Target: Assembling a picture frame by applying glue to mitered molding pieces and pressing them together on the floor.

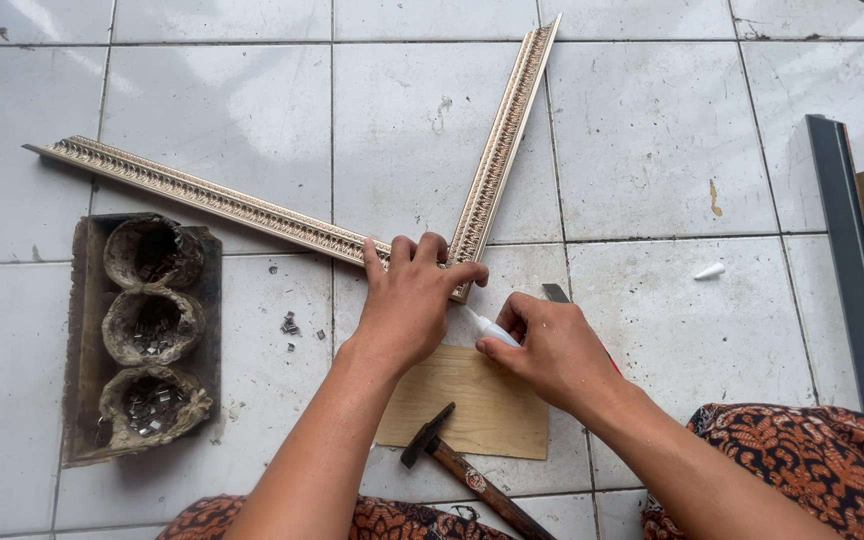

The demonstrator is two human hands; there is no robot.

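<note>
Two ornate gilded frame mouldings lie on the white tiled floor and meet in a mitred corner: the left moulding (202, 195) runs up to the left, the right moulding (505, 135) runs up to the right. My left hand (412, 300) presses down on that corner joint. My right hand (552, 350) holds a small white glue tube (490, 328) with its nozzle pointing at the joint. A thin plywood piece (472, 405) lies under both hands.
A hammer (467, 472) rests at the plywood's near edge. At the left a wooden tray (87, 400) holds three shell bowls of small metal fasteners; a few lie loose (290, 325). Grey mouldings (852, 270) lie at the right. A white cap (709, 271) sits nearby.
</note>
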